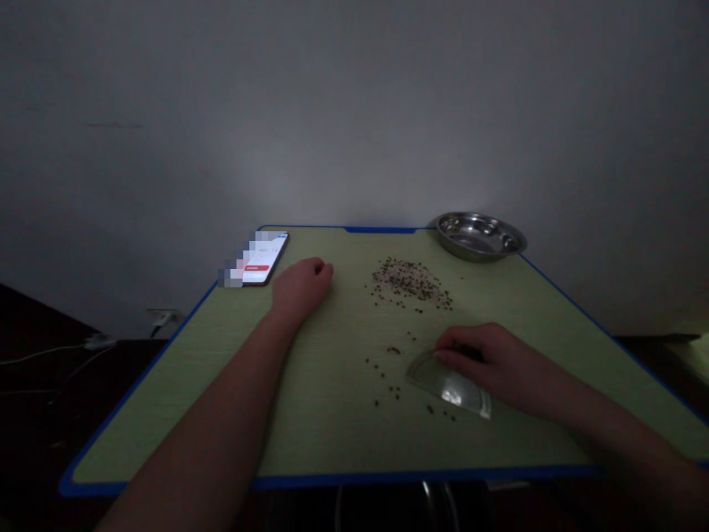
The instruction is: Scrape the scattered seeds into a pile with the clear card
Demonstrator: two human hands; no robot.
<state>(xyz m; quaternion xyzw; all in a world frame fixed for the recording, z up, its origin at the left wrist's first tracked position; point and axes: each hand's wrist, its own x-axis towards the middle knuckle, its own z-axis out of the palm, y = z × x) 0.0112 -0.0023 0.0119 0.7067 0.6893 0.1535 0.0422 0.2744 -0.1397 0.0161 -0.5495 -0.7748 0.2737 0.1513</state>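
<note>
My right hand (481, 353) pinches a clear plastic protractor (451, 388) between thumb and fingers, low over the right front of the table. Several dark beans or seeds (391, 389) lie scattered to the left of the protractor and just below it. Farther back is a loose heap of pale grains mixed with dark ones (410, 283). My left hand (302, 285) rests on the tabletop left of the heap, curled into a loose fist. Nothing shows in its fingers.
The pale green table (326, 414) has a blue edge and stands against a grey wall. A shallow steel bowl (479, 236) sits at the back right corner. A phone with a lit screen (261, 260) lies at the back left. Cables and a plug (163, 321) are beyond the left side.
</note>
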